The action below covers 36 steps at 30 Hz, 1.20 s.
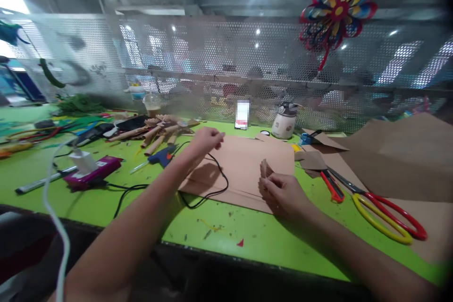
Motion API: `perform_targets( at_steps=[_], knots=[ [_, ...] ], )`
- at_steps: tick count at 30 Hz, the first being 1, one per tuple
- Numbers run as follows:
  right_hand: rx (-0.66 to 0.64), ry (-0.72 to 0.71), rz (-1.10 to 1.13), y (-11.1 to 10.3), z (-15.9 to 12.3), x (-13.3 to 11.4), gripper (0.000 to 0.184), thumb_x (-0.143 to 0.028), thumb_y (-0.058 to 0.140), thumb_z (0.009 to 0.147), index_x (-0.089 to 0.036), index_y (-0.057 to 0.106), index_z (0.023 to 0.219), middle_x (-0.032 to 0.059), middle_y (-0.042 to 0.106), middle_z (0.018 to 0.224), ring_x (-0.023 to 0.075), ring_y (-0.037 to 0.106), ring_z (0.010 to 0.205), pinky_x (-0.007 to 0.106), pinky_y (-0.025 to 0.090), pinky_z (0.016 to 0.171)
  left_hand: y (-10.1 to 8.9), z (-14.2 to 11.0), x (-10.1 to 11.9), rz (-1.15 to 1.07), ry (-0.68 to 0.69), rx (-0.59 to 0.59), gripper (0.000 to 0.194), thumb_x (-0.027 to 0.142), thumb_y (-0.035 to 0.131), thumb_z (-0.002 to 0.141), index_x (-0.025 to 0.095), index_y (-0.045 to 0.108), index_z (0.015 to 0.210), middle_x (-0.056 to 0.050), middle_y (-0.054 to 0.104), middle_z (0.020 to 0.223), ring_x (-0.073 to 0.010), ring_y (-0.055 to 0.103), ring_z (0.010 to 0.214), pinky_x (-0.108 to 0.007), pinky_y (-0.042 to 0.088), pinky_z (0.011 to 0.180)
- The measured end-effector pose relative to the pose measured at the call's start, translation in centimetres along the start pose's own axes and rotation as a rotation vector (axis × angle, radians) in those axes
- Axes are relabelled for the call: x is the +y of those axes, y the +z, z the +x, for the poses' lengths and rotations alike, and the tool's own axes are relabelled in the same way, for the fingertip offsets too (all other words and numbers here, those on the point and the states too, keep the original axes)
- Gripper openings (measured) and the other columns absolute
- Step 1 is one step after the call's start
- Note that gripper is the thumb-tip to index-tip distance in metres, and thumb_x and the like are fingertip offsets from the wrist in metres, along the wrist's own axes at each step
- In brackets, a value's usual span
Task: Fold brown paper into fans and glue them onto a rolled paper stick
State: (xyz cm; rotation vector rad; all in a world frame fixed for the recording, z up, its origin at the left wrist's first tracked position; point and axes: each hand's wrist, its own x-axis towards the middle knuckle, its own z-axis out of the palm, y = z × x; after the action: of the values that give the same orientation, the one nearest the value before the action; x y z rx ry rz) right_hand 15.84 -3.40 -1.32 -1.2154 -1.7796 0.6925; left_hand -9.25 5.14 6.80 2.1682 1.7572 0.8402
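Observation:
My right hand (285, 192) pinches a small crinkled piece of brown kraft paper (265, 170) between thumb and fingers, above a large brown paper sheet (244, 155). Over the sheet's far left part hovers my left hand (209, 139), its fingers curled together; whatever may be between them cannot be made out. A blue hot glue gun (161, 156) lies left of the sheet, beside my left forearm, and its black cord (223, 174) loops across the sheet's left part. Right of the sheet rest a red utility knife (331, 186) and large scissors (382, 214) with red and yellow handles.
Brown paper rolls (161, 136) are piled at the back left, near a plastic drink cup (152, 104). A purple power strip (92, 173) with a white plug sits left. A phone (242, 114) and a white jar (284, 121) stand behind; large brown paper (399, 160) covers the right.

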Motion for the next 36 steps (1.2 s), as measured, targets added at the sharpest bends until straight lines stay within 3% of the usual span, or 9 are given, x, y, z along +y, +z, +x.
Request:
perform_targets(
  at_steps=[3, 6, 9, 12, 18, 22, 25, 29, 36],
  knots=[
    [-0.048, -0.040, -0.100, 0.0, -0.1, -0.3, 0.033, -0.037, 0.052, 0.085, -0.013, 0.065, 0.065, 0.0040, 0.061, 0.059, 0.0147, 0.052, 0.055, 0.026, 0.039, 0.052, -3.2, -0.3, -2.6, 0.157, -0.054, 0.040, 0.037, 0.037, 0.049, 0.079, 0.015, 0.064, 0.054, -0.006, 0.064, 0.053, -0.0165, 0.056, 0.054, -0.026, 0.039, 0.055],
    [-0.025, -0.087, -0.126, -0.2, -0.2, -0.5, 0.032, -0.036, 0.050, 0.086, -0.013, 0.068, 0.073, 0.0045, 0.064, 0.064, 0.0159, 0.055, 0.058, 0.027, 0.041, 0.056, -4.9, -1.8, -4.9, 0.296, -0.081, 0.111, 0.036, 0.038, 0.049, 0.080, 0.015, 0.067, 0.058, -0.008, 0.065, 0.058, -0.0203, 0.060, 0.062, -0.028, 0.040, 0.059],
    [0.009, -0.107, -0.135, -0.3, -0.3, -0.5, 0.033, -0.037, 0.049, 0.087, -0.013, 0.067, 0.074, 0.0046, 0.064, 0.063, 0.0163, 0.055, 0.058, 0.027, 0.041, 0.055, -5.1, -2.8, -6.7, 0.398, -0.111, 0.186, 0.035, 0.034, 0.044, 0.083, 0.014, 0.072, 0.084, -0.011, 0.071, 0.082, -0.0254, 0.062, 0.083, -0.029, 0.043, 0.070],
    [0.015, -0.130, -0.133, -0.1, -0.4, -0.3, 0.032, -0.038, 0.049, 0.087, -0.014, 0.066, 0.073, 0.0049, 0.065, 0.065, 0.0167, 0.056, 0.059, 0.028, 0.042, 0.057, -4.4, -2.5, -7.8, 0.449, -0.060, 0.156, 0.038, 0.025, 0.042, 0.085, 0.015, 0.063, 0.115, -0.013, 0.066, 0.114, -0.0265, 0.057, 0.105, -0.031, 0.041, 0.086],
    [-0.001, -0.136, -0.133, -0.1, -0.4, 0.1, 0.033, -0.039, 0.048, 0.088, -0.014, 0.067, 0.076, 0.0058, 0.067, 0.067, 0.0182, 0.058, 0.062, 0.029, 0.044, 0.058, -3.2, -1.6, -7.6, 0.469, 0.051, -0.025, 0.034, 0.029, 0.049, 0.084, 0.017, 0.067, 0.110, -0.011, 0.069, 0.104, -0.0246, 0.062, 0.095, -0.030, 0.045, 0.083],
    [0.005, -0.142, -0.121, -0.2, -0.6, -0.4, 0.033, -0.039, 0.049, 0.088, -0.014, 0.066, 0.074, 0.0052, 0.066, 0.066, 0.0182, 0.058, 0.060, 0.028, 0.043, 0.057, -3.4, -3.1, -6.2, 0.483, 0.105, 0.033, 0.036, 0.028, 0.048, 0.085, 0.014, 0.065, 0.114, -0.014, 0.062, 0.119, -0.0269, 0.055, 0.110, -0.033, 0.041, 0.094],
    [0.005, -0.162, -0.123, -0.2, -0.7, -0.7, 0.032, -0.037, 0.050, 0.089, -0.014, 0.067, 0.075, 0.0057, 0.066, 0.066, 0.0181, 0.058, 0.060, 0.028, 0.043, 0.056, -3.5, -4.2, -5.0, 0.473, 0.126, 0.085, 0.038, 0.031, 0.037, 0.091, 0.015, 0.066, 0.109, -0.012, 0.064, 0.113, -0.0250, 0.056, 0.107, -0.033, 0.040, 0.094],
    [0.012, -0.183, -0.141, -0.2, -0.6, -0.7, 0.030, -0.035, 0.050, 0.089, -0.014, 0.067, 0.076, 0.0058, 0.066, 0.067, 0.0173, 0.056, 0.058, 0.028, 0.042, 0.055, -3.1, -3.1, -4.9, 0.439, 0.070, 0.127, 0.042, 0.027, 0.027, 0.094, 0.013, 0.060, 0.117, -0.014, 0.062, 0.119, -0.0235, 0.055, 0.110, -0.033, 0.039, 0.095],
    [0.061, -0.202, -0.123, -0.6, -0.5, -1.0, 0.028, -0.033, 0.051, 0.089, -0.015, 0.066, 0.074, 0.0048, 0.065, 0.065, 0.0172, 0.057, 0.058, 0.027, 0.042, 0.055, -1.6, -0.5, -6.5, 0.411, 0.087, -0.095, 0.027, 0.027, 0.050, 0.080, 0.017, 0.070, 0.094, -0.013, 0.071, 0.094, -0.0257, 0.064, 0.089, -0.033, 0.046, 0.080]
  ],
)
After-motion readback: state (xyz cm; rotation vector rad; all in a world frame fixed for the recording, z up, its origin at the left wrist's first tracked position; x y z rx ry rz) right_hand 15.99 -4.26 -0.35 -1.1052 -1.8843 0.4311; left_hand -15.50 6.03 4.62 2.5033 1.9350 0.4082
